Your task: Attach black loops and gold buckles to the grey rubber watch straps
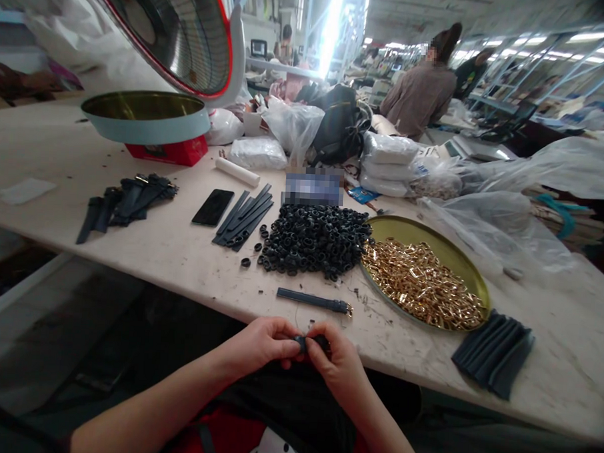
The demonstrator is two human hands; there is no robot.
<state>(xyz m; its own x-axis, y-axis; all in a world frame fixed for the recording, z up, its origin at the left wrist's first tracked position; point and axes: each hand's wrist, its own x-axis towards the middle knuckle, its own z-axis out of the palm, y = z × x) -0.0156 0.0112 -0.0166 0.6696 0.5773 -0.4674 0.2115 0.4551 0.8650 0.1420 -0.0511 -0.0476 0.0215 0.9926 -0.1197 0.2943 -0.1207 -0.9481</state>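
My left hand (263,343) and my right hand (337,363) meet just below the table's near edge, both pinching a small dark strap piece (311,342) between the fingertips. On the table right in front lies a finished dark strap with a gold buckle (315,302). Beyond it sits a heap of black rubber loops (314,240). To its right a round gold tray (473,272) holds several gold buckles (422,282). A stack of dark straps (494,354) lies at the near right edge.
A black phone (213,206), flat dark straps (243,219) and a pile of black straps (129,201) lie at left. A heater dish (170,27) over a round tin (145,115) stands at the back. Plastic bags (487,214) crowd the right. A person sits behind (420,91).
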